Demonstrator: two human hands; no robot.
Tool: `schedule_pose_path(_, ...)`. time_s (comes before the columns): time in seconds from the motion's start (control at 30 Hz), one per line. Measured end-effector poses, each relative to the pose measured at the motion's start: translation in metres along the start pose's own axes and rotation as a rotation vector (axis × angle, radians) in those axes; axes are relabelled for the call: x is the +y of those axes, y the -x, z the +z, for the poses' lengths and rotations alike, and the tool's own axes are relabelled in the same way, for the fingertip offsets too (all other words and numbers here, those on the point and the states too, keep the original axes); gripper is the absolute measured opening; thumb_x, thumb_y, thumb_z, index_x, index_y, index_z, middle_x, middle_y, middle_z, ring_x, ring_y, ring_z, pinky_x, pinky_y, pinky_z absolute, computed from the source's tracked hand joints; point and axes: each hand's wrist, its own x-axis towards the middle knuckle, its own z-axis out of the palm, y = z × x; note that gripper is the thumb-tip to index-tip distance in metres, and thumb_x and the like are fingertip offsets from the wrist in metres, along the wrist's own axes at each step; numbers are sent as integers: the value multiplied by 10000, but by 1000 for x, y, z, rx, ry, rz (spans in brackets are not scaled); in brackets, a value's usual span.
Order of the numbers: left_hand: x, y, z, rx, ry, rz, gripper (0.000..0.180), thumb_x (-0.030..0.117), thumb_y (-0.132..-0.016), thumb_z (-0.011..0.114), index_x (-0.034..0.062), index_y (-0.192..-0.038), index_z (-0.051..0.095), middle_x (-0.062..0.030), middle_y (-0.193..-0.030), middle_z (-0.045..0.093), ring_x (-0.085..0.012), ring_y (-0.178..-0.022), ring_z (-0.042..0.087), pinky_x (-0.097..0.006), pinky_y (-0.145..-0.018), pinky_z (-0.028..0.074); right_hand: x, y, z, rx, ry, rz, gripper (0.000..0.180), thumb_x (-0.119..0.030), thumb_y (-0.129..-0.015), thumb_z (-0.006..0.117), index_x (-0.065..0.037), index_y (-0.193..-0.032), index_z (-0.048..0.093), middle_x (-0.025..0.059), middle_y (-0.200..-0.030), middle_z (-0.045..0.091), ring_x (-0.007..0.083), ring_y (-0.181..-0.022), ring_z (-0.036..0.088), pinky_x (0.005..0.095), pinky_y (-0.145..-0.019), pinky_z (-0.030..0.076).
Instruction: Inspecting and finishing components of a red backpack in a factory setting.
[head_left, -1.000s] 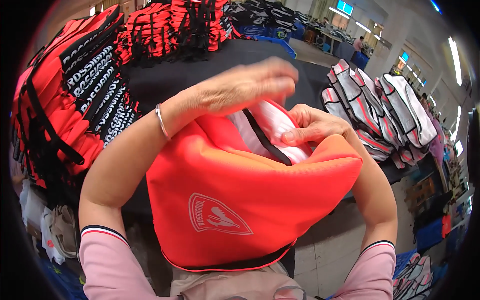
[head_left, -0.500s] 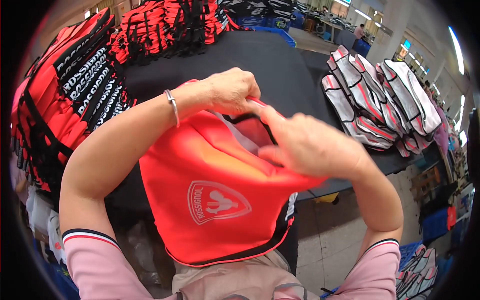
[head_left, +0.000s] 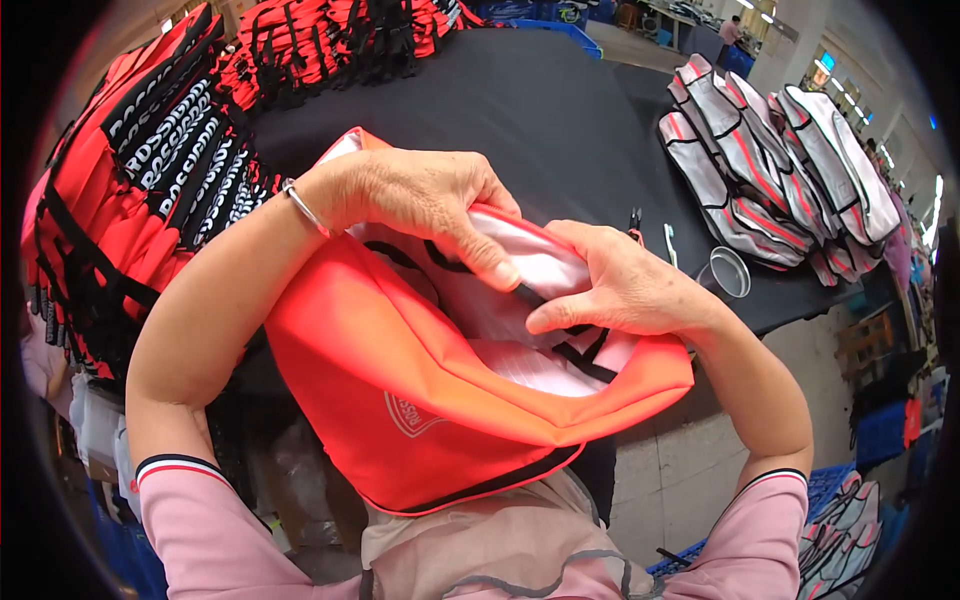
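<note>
A bright red-orange fabric bag [head_left: 390, 330] with black piping and a pale printed emblem lies against my front at the table edge. Its mouth gapes upward, showing the white lining [head_left: 515, 365] and some black seam binding inside. My left hand [head_left: 430, 205] grips the far rim, its thumb pressed on the lining. Close by, my right hand [head_left: 625, 285] pinches the same rim farther right, with its thumb over the inner side. The fingers of both hands are partly hidden behind the fabric. The lower part of the emblem is folded out of sight.
Red and black bags [head_left: 110, 190] are piled at the left, and strapped red pieces [head_left: 320, 50] at the back. Grey-white pieces [head_left: 740, 160] are stacked at the right. A clear round container [head_left: 728, 272], a toothbrush-like tool [head_left: 671, 245] and a dark pointed tool [head_left: 635, 222] lie on the black table [head_left: 520, 110].
The bag's mouth has spread wider, baring more white lining, and its front has folded over the emblem. My hands have moved slightly apart. Small tools beyond the right hand have come into view.
</note>
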Motion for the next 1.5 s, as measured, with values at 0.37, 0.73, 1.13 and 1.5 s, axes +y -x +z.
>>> schedule_pose_path(0.37, -28, 2, 29, 275, -681, 322, 357, 282, -707, 859, 21, -872, 680, -126, -796, 661, -307, -728, 649, -385, -630, 489, 5, -14, 35, 85, 330, -121, 281, -205, -788, 758, 14, -907, 628, 212, -844, 684, 407, -855, 666, 475, -729, 522)
schedule_pose_path(0.73, -32, -12, 35, 826, -999, 687, 232, 183, -764, 766, 67, -819, 573, -60, -755, 596, -280, -700, 623, -370, -581, 480, 30, -12, 55, 624, 647, -315, 194, -54, -743, 670, -39, -834, 499, 119, -797, 582, 319, -742, 647, 420, -594, 506)
schedule_pose_path(1.13, -27, -16, 55, 840, -1131, 532, 180, 104, -760, 667, 78, -883, 537, -58, -705, 570, -226, -651, 640, -324, -527, 490, 49, 2, 65, 1074, 890, -588, 171, -11, -655, 642, -101, -696, 502, 1, -637, 445, 141, -535, 508, 271, -461, 377)
schedule_pose_path(1.5, -35, -3, 76, 1132, -1204, 737, 150, 84, -601, 647, 102, -662, 511, -23, -622, 363, -162, -518, 437, -301, -420, 357, 49, 21, 94, 1033, 899, -708, 193, 74, -656, 687, -73, -687, 565, 10, -636, 440, 149, -560, 531, 264, -470, 370)
